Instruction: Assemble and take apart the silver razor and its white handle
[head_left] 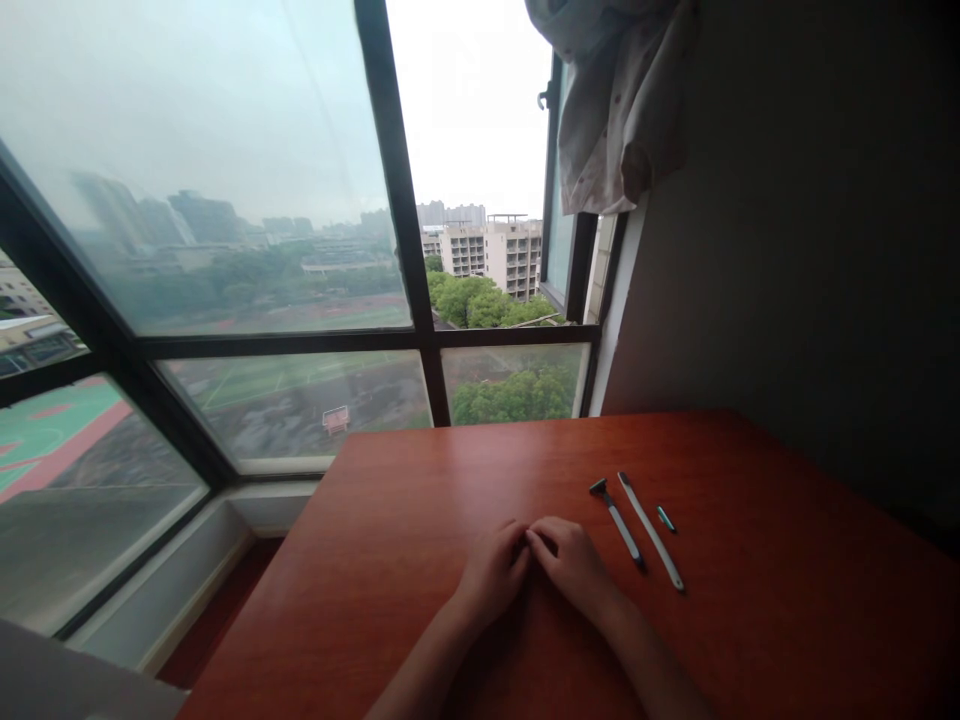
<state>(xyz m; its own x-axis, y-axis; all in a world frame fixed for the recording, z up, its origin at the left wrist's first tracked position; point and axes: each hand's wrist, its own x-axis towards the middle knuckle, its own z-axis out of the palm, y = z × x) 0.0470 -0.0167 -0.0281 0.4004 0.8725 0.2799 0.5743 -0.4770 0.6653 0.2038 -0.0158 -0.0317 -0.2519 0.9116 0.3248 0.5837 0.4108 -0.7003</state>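
Note:
My left hand (495, 568) rests on the reddish-brown table (390, 520) with its fingers curled in. Against its fingertips lie those of my right hand (574, 565), which is also curled. No object shows in either hand. To the right of my right hand lies a razor (621, 527) with a dark T-shaped head and a grey handle. Beside it is a long, slim white toothbrush (652, 535) with a dark end, slanting the same way. Farther right sits a small teal stick-like item (666, 518), too small to name.
Behind the table, dark-framed windows (420, 300) look onto trees, buildings and a sports ground. A pale curtain (607, 120) hangs bunched at the upper right beside an opened pane. The dark wall (810, 250) runs along the right. A low ledge (195, 570) lies left of the table.

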